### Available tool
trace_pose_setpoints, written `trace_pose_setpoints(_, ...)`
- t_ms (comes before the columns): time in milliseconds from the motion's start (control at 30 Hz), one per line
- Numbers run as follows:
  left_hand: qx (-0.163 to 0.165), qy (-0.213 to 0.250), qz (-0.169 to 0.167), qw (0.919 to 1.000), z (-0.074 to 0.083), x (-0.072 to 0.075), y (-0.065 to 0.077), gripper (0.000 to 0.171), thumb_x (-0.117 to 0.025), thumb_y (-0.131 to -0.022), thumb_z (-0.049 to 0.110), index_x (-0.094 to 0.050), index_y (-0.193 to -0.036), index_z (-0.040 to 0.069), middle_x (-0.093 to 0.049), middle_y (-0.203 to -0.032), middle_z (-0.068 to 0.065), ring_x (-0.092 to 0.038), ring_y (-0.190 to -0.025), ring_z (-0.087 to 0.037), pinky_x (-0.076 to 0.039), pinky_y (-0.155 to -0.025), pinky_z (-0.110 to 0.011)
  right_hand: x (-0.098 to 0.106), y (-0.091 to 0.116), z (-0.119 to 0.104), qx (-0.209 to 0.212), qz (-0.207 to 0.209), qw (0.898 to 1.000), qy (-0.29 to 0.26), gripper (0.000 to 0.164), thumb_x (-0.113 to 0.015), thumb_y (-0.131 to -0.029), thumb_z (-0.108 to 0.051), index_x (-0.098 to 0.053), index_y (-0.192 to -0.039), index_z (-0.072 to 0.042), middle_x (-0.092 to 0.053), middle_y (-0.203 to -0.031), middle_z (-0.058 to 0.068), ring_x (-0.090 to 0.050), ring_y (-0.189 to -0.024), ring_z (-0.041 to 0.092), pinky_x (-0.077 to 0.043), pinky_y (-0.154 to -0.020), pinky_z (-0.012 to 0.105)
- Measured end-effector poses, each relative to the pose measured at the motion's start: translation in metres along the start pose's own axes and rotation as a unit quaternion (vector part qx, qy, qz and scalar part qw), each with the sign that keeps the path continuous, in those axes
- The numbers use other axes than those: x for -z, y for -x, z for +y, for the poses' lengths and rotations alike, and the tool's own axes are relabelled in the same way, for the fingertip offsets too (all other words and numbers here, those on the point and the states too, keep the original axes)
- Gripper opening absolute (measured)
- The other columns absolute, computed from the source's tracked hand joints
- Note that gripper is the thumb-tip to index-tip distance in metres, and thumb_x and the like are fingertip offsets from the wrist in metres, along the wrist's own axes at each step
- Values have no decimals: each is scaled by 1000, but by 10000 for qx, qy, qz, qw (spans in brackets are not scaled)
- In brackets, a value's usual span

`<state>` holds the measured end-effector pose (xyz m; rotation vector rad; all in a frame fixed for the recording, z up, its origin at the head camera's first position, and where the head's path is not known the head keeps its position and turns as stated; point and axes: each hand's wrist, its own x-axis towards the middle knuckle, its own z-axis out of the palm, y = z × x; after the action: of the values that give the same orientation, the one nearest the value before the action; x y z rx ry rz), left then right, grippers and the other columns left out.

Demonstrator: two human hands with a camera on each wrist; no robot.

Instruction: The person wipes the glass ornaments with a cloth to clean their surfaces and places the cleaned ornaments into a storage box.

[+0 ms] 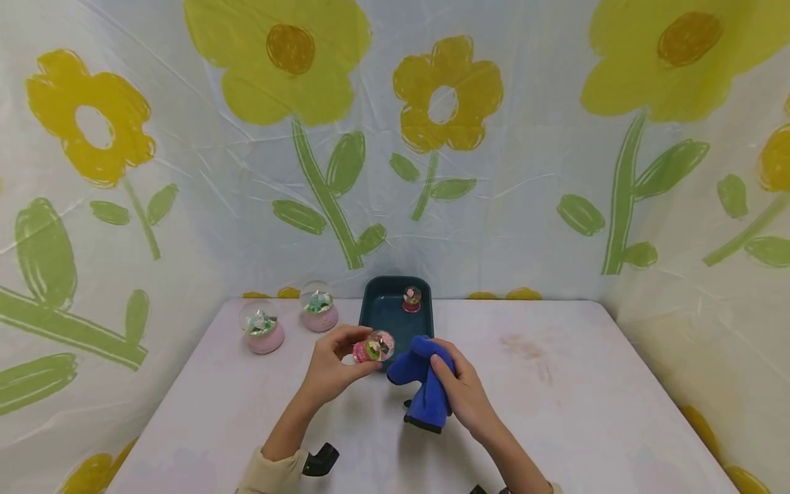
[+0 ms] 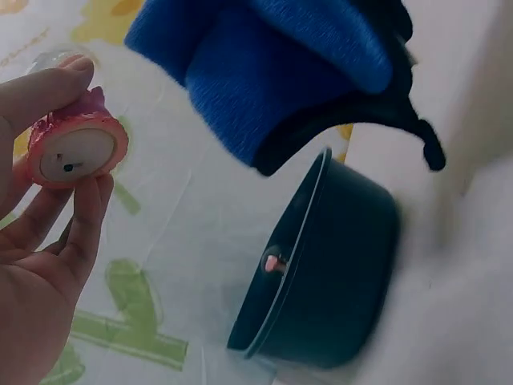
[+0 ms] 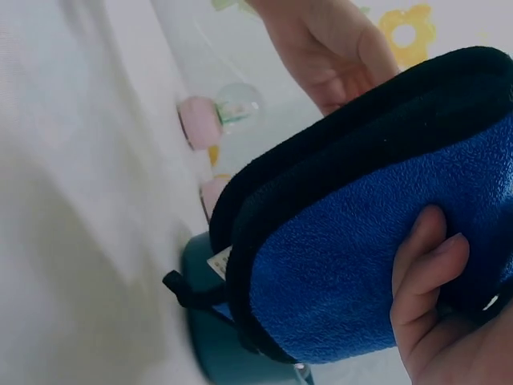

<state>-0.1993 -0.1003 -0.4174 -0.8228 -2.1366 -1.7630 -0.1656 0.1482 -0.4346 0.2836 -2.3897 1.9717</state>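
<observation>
My left hand holds a small snow globe with a pink base, tipped on its side above the table. In the left wrist view the thumb lies over the glass and the white underside of the globe's base faces the camera. My right hand grips a folded blue cloth with black edging, close to the globe's right. A black loop and a white tag stick out from the cloth's edge. Both are held in front of a dark teal tray.
Another small snow globe stands inside the tray at its far right. Two larger snow globes with pink bases, one nearer and one farther, stand on the table's left side. A flower-patterned sheet hangs behind the table.
</observation>
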Motion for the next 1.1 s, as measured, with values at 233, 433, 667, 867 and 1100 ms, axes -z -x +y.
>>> trace_pose_setpoints(233, -128, -126, -17, 9998, 12, -20, 1, 38, -83, -71, -4, -63, -103, -2, -66, -99, -10, -64, -91, -20, -55, -81, -37, -3, 5, -6, 348, 260, 9989, 170, 36, -46, -103, -33, -48, -139, -24, -50, -137, 16, -58, -110, 40, -52, -79, 55)
trace_pose_setpoints(433, -669, -145, -105, 9976, 15, -35, 6, 38, -84, -69, -5, -66, -102, -2, -66, -97, -12, -64, -86, -19, -56, -74, -34, -10, 11, -9, 888, 376, 9940, 516, 37, -49, -103, -28, -48, -139, -30, -53, -136, 13, -61, -108, 36, -53, -78, 54)
trace_pose_setpoints(667, -962, -254, -155, 9949, 14, -46, 5, 36, -86, -67, -3, -70, -99, 0, -68, -95, -9, -65, -86, -18, -57, -71, -36, -16, 12, -9, 1578, 476, 9787, 1227, 40, -54, -101, -25, -48, -140, -28, -53, -136, 7, -57, -116, 31, -51, -85, 54)
trace_pose_setpoints(867, -987, -383, -137, 9943, 14, -50, 7, 32, -85, -68, -6, -73, -97, -1, -69, -92, -8, -66, -84, -18, -56, -71, -35, -23, 10, 0, 1969, 578, 9565, 2075, 44, -59, -98, -26, -49, -140, -30, -53, -126, 4, -61, -105, 24, -54, -78, 47)
trace_pose_setpoints(1100, -787, -369, -141, 9961, -19, -55, 10, 32, -87, -68, 1, -75, -98, 3, -69, -96, -4, -65, -87, -16, -56, -71, -32, -24, 6, 8, 1928, 640, 9667, 1555, 40, -62, -96, -20, -53, -135, -28, -57, -121, 0, -60, -107, 19, -52, -83, 45)
